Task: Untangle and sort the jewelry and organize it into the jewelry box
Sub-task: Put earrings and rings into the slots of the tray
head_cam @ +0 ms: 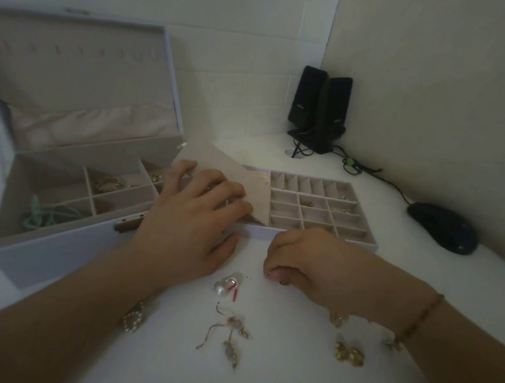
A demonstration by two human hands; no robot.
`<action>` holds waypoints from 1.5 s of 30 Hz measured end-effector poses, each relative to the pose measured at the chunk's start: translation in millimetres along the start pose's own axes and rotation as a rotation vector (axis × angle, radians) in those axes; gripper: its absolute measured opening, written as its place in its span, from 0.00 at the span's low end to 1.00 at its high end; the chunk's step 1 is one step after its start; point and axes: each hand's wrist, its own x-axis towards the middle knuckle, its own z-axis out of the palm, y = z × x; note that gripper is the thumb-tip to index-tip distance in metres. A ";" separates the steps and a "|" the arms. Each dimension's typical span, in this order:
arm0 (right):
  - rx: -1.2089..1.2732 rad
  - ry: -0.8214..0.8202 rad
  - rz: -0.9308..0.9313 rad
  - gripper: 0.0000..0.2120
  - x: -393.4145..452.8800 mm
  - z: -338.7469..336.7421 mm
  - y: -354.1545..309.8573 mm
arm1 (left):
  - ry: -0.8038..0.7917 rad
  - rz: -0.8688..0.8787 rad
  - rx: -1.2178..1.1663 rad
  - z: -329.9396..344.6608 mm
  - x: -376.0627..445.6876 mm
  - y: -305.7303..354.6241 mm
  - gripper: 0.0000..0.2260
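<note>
The left hand (pixel 196 214) is laid with straight fingers on the tray's flap (pixel 231 171), while the right hand (pixel 306 257), curled and apparently pinching something tiny, is nearer the pearl earring (pixel 227 285) just left of it.

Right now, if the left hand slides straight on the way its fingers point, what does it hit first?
The left hand points up-right; its fingers already rest on the tilted flap over the divided tray. Past that come the tray's open compartments, probably; depth is unclear.
</note>
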 end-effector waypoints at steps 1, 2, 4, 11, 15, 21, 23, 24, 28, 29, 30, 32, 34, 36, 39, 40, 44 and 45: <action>-0.026 0.013 -0.019 0.08 1.2 1.1 -0.1 | -0.003 0.001 0.000 -0.1 0.1 -0.3 0.15; -0.034 0.029 -0.037 0.12 2.4 2.5 0.4 | -0.006 0.003 0.000 -0.3 0.2 -0.4 0.15; -0.026 0.058 -0.057 0.14 3.5 1.6 0.6 | -0.011 0.009 0.002 -0.8 -0.1 -0.7 0.15; 0.219 0.419 0.404 0.05 13.1 -33.8 33.2 | -0.027 0.013 -0.008 -0.8 0.4 -1.7 0.15; 0.205 0.427 0.533 0.04 38.6 -29.4 56.2 | -0.042 0.012 -0.006 -0.1 0.1 -2.8 0.14; 0.106 0.395 0.552 0.03 45.2 -27.4 52.4 | -0.054 0.016 -0.005 -0.4 -0.2 -2.8 0.14; 0.091 0.443 0.490 0.02 36.0 -34.7 28.9 | -0.034 0.024 -0.011 0.4 0.1 -2.9 0.14; 0.104 0.420 0.430 0.03 30.7 -38.3 11.2 | -0.024 0.028 -0.012 0.7 0.3 -3.3 0.14; 0.134 0.024 0.181 0.09 23.0 -24.4 -53.8 | 0.006 0.029 -0.077 1.5 1.2 -8.2 0.18; 0.152 0.000 0.143 0.11 24.3 -16.2 -58.9 | 0.013 0.024 -0.104 1.3 1.4 -9.2 0.19; 0.162 -0.001 0.115 0.12 25.9 -8.2 -59.7 | 0.020 0.019 -0.127 0.5 1.1 -9.7 0.20; 0.152 -0.015 0.086 0.11 28.6 3.3 -58.0 | 0.022 0.012 -0.152 -1.2 0.4 -9.6 0.22; 0.155 -0.025 0.080 0.10 28.2 7.3 -55.6 | 0.017 0.016 -0.159 -1.3 0.3 -9.2 0.24; 0.151 -0.005 0.072 0.08 26.3 6.9 -52.4 | 0.013 0.014 -0.162 -0.8 0.3 -9.4 0.24; 0.150 0.008 0.091 0.07 23.7 3.2 -44.8 | 0.009 0.015 -0.165 -0.6 0.1 -10.4 0.23; 0.151 0.006 0.105 0.07 22.5 0.6 -42.4 | 0.005 0.015 -0.167 -0.4 0.1 -10.2 0.22; 0.170 0.068 0.272 0.08 12.5 -21.9 -28.8 | 0.000 0.011 -0.168 0.3 0.4 -9.8 0.20; 0.207 0.142 0.361 0.08 8.6 -30.3 -19.5 | 0.000 0.010 -0.168 0.7 0.1 -10.1 0.19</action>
